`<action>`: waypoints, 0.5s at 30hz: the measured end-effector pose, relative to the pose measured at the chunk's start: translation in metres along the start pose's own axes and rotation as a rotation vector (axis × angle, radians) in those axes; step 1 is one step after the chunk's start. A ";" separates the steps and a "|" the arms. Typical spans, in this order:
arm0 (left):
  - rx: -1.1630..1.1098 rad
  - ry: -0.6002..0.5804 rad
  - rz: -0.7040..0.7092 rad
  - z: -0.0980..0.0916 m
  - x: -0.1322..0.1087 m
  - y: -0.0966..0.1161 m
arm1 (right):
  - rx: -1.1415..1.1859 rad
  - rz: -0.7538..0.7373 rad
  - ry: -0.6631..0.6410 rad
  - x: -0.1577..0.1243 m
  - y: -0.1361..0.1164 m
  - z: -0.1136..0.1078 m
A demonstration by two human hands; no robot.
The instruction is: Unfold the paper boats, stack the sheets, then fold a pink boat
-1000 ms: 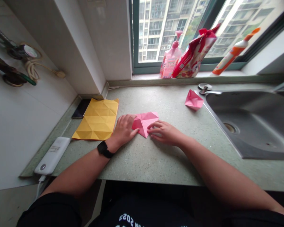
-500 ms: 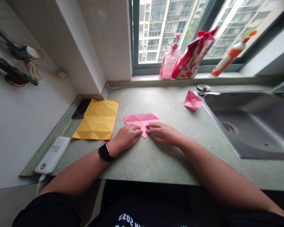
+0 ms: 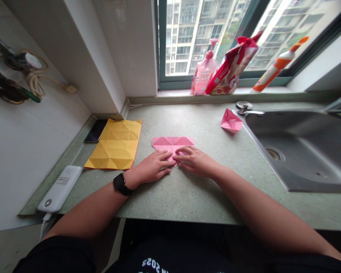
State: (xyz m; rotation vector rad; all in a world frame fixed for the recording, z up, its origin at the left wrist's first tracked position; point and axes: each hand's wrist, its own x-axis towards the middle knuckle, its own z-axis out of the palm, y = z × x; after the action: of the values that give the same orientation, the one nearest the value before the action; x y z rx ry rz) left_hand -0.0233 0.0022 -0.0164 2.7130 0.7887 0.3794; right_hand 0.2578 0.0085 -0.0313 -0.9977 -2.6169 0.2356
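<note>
A folded pink paper (image 3: 172, 141) lies on the counter, its wide creased strip at the back and a narrower point toward me. My left hand (image 3: 155, 167) lies on its left lower part, fingers spread, fingertips near the paper's middle. From the right, my right hand (image 3: 195, 160) bends over the paper, its fingers curved and a little apart, fingertips pressing near the centre. The paper's lower point is mostly hidden by my fingers. Neither hand lifts the paper.
Yellow creased paper (image 3: 113, 144) lies left, partly over a dark phone (image 3: 96, 131). A white power bank (image 3: 60, 189) is near the left edge. A folded pink paper piece (image 3: 231, 121) stands by the steel sink (image 3: 307, 151). Bottles and a red bag (image 3: 233, 68) line the sill.
My left hand has flattened and its fingers have spread farther over the paper's lower part. The pink paper has shifted slightly to the right. The view has moved a little.
</note>
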 end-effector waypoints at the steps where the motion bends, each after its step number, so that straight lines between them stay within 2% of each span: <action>1: -0.004 -0.002 0.004 -0.001 0.000 0.000 | -0.008 0.007 -0.003 0.000 -0.001 0.000; 8: 0.050 -0.031 -0.034 -0.008 -0.006 0.013 | 0.005 -0.001 0.001 0.003 -0.005 0.001; 15: 0.249 -0.056 -0.203 -0.010 -0.009 0.024 | 0.015 0.030 -0.020 0.003 -0.005 0.000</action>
State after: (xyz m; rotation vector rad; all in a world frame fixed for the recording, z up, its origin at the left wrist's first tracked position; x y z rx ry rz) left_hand -0.0221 -0.0200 -0.0002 2.8168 1.1514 0.1687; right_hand 0.2525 0.0067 -0.0291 -1.0349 -2.6159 0.2736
